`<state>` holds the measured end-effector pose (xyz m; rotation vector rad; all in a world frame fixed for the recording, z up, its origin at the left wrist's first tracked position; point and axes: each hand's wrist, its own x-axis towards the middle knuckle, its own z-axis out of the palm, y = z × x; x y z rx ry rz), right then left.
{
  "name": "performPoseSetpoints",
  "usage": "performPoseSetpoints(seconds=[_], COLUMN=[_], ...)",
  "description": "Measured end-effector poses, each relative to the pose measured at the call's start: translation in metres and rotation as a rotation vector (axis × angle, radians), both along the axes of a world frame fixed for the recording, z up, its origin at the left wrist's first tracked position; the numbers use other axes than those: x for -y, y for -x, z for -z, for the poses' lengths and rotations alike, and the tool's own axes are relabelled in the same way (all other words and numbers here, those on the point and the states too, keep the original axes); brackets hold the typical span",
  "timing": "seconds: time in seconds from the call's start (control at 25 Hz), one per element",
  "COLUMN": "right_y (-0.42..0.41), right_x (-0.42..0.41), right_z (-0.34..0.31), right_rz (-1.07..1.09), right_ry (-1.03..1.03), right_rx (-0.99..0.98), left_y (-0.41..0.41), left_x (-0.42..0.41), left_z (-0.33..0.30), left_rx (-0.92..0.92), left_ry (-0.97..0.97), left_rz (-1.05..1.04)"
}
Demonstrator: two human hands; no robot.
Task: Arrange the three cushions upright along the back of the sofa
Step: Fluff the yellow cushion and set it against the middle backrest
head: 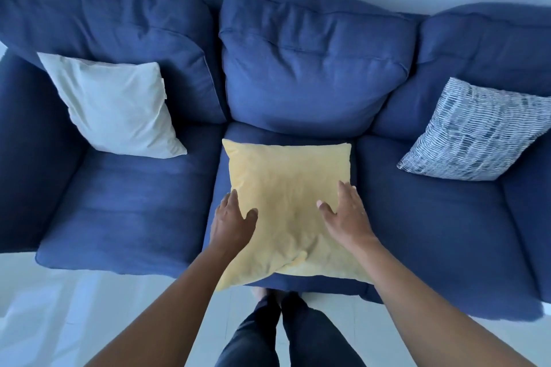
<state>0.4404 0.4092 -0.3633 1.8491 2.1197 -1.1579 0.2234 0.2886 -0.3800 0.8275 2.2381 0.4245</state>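
Under both hands the yellow cushion [287, 205] lies flat on the middle seat, its near edge overhanging. Left hand [231, 222] and right hand [346, 216] rest apart and open on its side edges, seemingly not yet gripping; the backrest [313, 68] lies straight ahead.

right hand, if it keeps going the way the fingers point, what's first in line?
Probably more of the yellow cushion under the right hand; beyond its far edge, the sofa's middle back cushion. Depth is unclear.

A home living room: blue 3-seat sofa [298, 68], throw cushions [116, 104], pale tiled floor [89, 307].
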Motion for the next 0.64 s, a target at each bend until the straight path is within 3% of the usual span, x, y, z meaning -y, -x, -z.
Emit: performPoseSetpoints(seconds=[0.4, 0.64], right_y=[-0.006, -0.012], right_x=[-0.059, -0.085], right_z=[0.126, 0.163], right_rz=[0.277, 0.776], right_ry=[0.151, 0.406], right_rx=[0.045, -0.069], left_y=[0.043, 0.044], left_x=[-0.045, -0.066], left_z=[0.095, 0.134], left_rx=[0.15, 0.355], left_ry=[0.214, 0.261], left_rz=[-0.2, -0.43])
